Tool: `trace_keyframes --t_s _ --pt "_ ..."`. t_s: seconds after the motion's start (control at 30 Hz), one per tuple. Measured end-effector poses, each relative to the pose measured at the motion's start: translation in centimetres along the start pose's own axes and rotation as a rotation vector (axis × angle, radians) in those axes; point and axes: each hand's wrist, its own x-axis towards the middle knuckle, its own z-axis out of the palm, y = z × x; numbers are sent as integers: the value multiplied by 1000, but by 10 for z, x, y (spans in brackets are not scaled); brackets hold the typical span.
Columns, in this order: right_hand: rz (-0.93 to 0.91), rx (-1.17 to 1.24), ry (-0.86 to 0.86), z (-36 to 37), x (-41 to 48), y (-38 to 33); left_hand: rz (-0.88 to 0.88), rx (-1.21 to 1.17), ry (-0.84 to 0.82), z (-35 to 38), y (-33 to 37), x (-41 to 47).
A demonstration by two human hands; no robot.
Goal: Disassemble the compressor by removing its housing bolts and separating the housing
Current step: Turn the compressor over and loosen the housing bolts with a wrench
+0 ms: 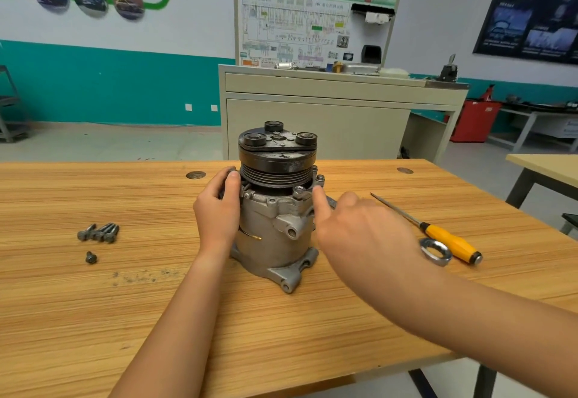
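The compressor (276,210) is gripped at its upper left by the left hand (219,207). The right hand (359,225) is held open, forefinger touching a housing bolt (298,192). "HV" can be read on the blurred wall chart (297,25).

compressor (275,210): 1 | loose bolts (98,233): 5 | screwdriver (438,231): 1 | wrench (436,252): 1 | hands (219,210): 2

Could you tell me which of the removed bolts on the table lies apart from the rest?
The short bolt, alone nearer the table's front edge; the other bolts lie bunched together just behind it.
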Motion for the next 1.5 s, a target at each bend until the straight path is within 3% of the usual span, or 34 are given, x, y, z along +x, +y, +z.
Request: trace_keyframes --t_s 0.3,0.37,0.5,0.57,0.8,1.07,1.27,1.5 --pt "-38 -75 112 36 28 58 -18 -20 -14 -2 0 0" --pt "-74 -74 189 48 38 66 -17 -16 -18 -1 0 0" --pt "-104 -14 530 74 63 72 15 40 -43 -4 1 1" --pt "-104 19 576 77 73 67 15 53 -50 -6 2 2" --pt "156 579 676 62 31 58 14 33 -46 -3 3 0" --pt "148 362 286 45 -14 43 3 24 -38 -4 4 -1" --pt "152 239 113 35 -9 36 4 24 -44 -4 2 0" --pt "28 17 -125 -9 3 -1 -12 17 -26 -2 1 0"
